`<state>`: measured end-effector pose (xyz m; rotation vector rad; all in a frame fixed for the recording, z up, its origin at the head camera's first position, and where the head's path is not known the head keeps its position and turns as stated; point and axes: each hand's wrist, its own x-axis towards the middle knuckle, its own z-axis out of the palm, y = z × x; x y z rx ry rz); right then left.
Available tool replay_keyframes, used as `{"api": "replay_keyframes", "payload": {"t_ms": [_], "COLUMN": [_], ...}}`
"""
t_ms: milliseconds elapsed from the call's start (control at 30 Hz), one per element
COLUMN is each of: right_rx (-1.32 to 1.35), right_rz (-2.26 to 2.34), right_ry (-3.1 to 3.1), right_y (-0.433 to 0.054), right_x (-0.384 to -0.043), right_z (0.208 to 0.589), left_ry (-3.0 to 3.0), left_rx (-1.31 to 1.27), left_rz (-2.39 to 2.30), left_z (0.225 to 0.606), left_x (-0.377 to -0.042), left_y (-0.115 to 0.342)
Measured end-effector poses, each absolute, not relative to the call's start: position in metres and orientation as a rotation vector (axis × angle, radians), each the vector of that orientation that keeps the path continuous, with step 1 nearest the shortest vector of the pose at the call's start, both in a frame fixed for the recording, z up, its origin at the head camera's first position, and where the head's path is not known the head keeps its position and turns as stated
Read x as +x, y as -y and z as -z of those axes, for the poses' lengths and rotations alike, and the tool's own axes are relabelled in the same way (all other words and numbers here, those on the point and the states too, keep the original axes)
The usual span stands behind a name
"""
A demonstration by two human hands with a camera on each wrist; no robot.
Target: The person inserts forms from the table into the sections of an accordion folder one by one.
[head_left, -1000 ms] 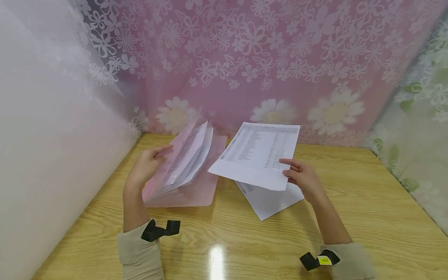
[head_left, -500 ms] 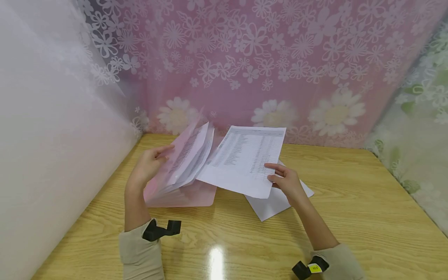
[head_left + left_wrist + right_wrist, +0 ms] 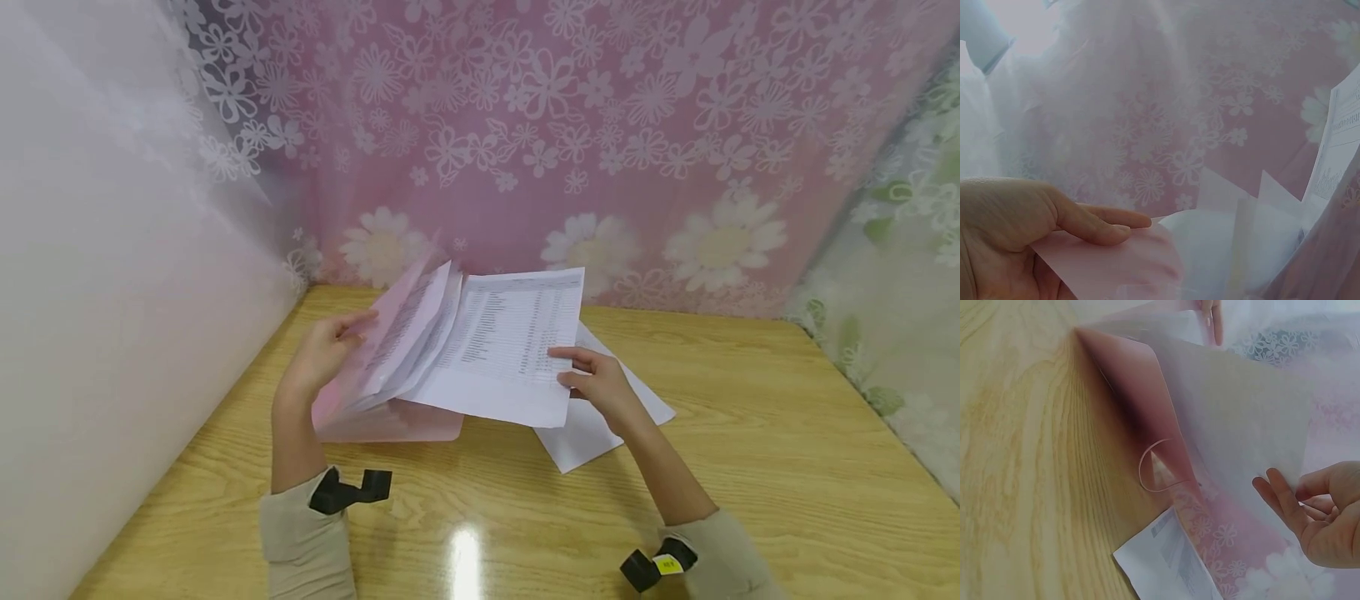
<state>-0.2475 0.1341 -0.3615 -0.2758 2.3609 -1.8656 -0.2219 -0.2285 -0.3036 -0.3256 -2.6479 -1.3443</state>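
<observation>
My left hand (image 3: 322, 354) pinches the raised cover of a pink folder (image 3: 420, 425) between thumb and fingers, holding it partly open. Several printed sheets (image 3: 408, 337) stand fanned inside the folder. With my right hand (image 3: 603, 387) I pinch the right edge of a printed paper sheet (image 3: 502, 342), its left edge in among the folder's pages. In the left wrist view, the thumb lies over the pink cover (image 3: 1116, 262). From the right wrist, the sheet's pale back (image 3: 1247, 419) shows, with the folder's curved elastic band (image 3: 1142, 469) below it.
Another white sheet (image 3: 581, 446) lies on the wooden table (image 3: 750, 433), partly under the held one. A pink flowered curtain (image 3: 487, 125) rises behind the table. A pale wall (image 3: 135, 250) stands at the left, and a green-patterned curtain (image 3: 892, 317) at the right.
My right hand has carried the printed sheet leftward, from beside the folder to its inner pages. The left hand has stayed nearly still on the cover.
</observation>
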Motion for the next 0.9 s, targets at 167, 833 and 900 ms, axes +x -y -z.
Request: {"api": "replay_keyframes", "payload": {"t_ms": [167, 833, 900], "right_rx": [-0.315, -0.340, -0.343], "right_rz": [1.816, 1.737, 1.729], "right_ry": [-2.348, -2.232, -2.232], "right_y": [-0.130, -0.110, -0.107], "right_x": [-0.254, -0.286, -0.288], "right_z": [0.358, 0.360, 0.361], "left_ry": [2.636, 2.645, 2.645], "left_rx": [-0.331, -0.319, -0.320], "left_rz": [1.349, 1.365, 1.360], "left_z": [0.303, 0.302, 0.302], "left_x": [-0.223, -0.221, -0.221], "left_y": [0.230, 0.227, 0.227]}}
